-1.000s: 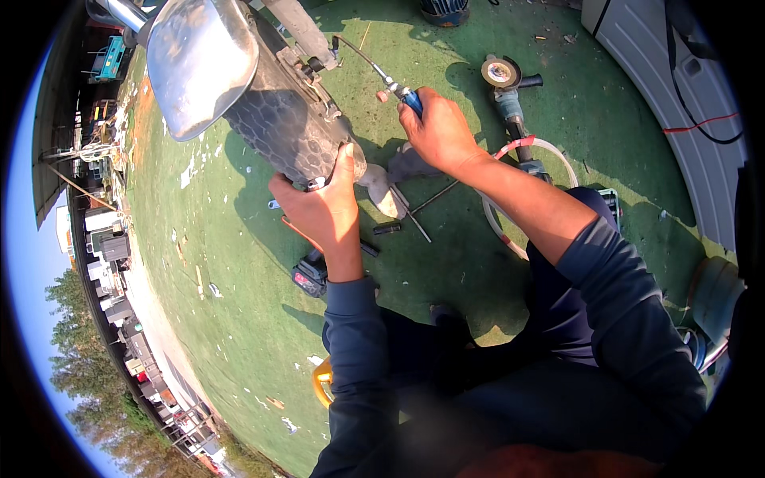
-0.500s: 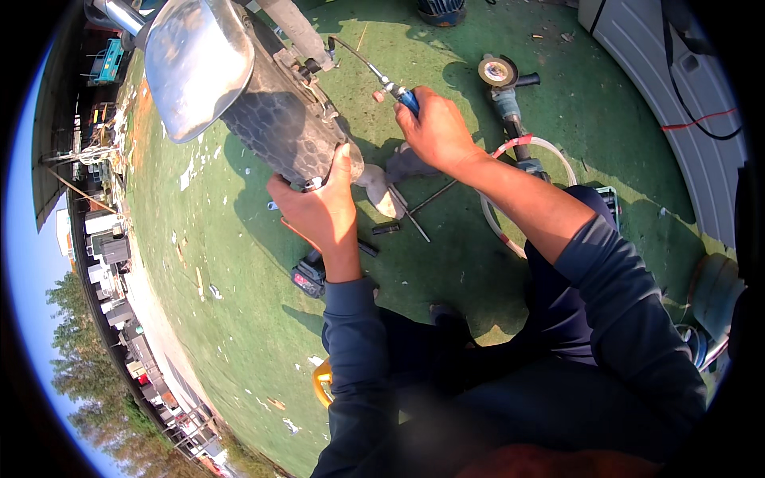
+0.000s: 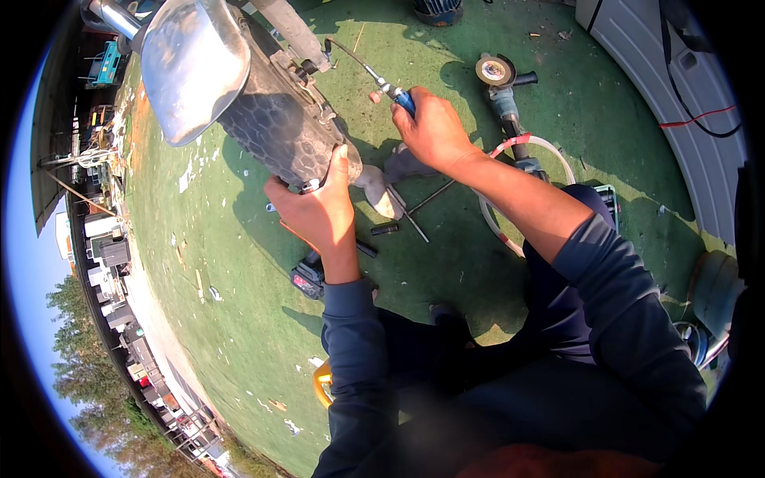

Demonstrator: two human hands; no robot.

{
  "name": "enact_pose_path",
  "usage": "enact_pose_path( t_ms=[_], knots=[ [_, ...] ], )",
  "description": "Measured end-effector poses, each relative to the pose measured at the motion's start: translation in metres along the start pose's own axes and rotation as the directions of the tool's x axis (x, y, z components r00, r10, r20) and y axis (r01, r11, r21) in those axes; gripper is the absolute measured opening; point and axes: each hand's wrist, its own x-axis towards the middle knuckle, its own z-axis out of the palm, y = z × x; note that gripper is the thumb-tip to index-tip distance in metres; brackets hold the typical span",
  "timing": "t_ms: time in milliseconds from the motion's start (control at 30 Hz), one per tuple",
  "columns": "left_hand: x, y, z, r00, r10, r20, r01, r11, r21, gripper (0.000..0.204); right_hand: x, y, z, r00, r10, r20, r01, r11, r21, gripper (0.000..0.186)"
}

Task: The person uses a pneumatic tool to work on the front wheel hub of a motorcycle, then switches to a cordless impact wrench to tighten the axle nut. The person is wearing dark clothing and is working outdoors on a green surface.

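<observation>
Sunlit green flooring (image 3: 247, 319) spreads out below both hands. Closed around a blue-handled gas torch (image 3: 386, 86), the right hand (image 3: 434, 131) points its bent tip up and left, just beside a grey metal strut (image 3: 291, 32); no flame can be made out. Lower left of that grip, the left hand (image 3: 315, 211) clamps the near end of what looks like a treaded tyre (image 3: 275, 135). Working the torch at the strut's end seems the step in hand; the next move calls for a steady tyre and fine aim.
</observation>
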Motion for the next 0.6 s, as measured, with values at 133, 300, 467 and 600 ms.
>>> enact_pose_path(
  t_ms=[133, 300, 467, 600],
  knots=[
    [-0.0006, 0.0023, 0.0007, 1.0, -0.014, 0.0, 0.014, 1.0, 0.017, 0.084, -0.0007, -0.0006, 0.0011, 1.0, 0.012, 0.003, -0.012, 1.0, 0.015, 0.033],
    [0.0005, -0.0023, 0.0002, 1.0, 0.004, -0.002, -0.004, 0.997, 0.078, 0.083, -0.0015, -0.0027, 0.0013, 1.0, -0.02, -0.016, 0.02, 0.999, 0.03, 0.03],
    [0.0012, -0.0055, 0.0024, 1.0, 0.004, -0.012, -0.003, 0.999, 0.053, 0.082, -0.0021, -0.0023, 0.0027, 0.999, -0.032, -0.027, 0.033, 0.999, 0.039, 0.03],
    [0.0013, -0.0048, 0.0025, 1.0, 0.006, -0.016, -0.005, 0.998, 0.056, 0.083, -0.002, -0.0013, 0.0031, 0.999, -0.036, -0.028, 0.037, 0.999, 0.03, 0.029]
  ],
)
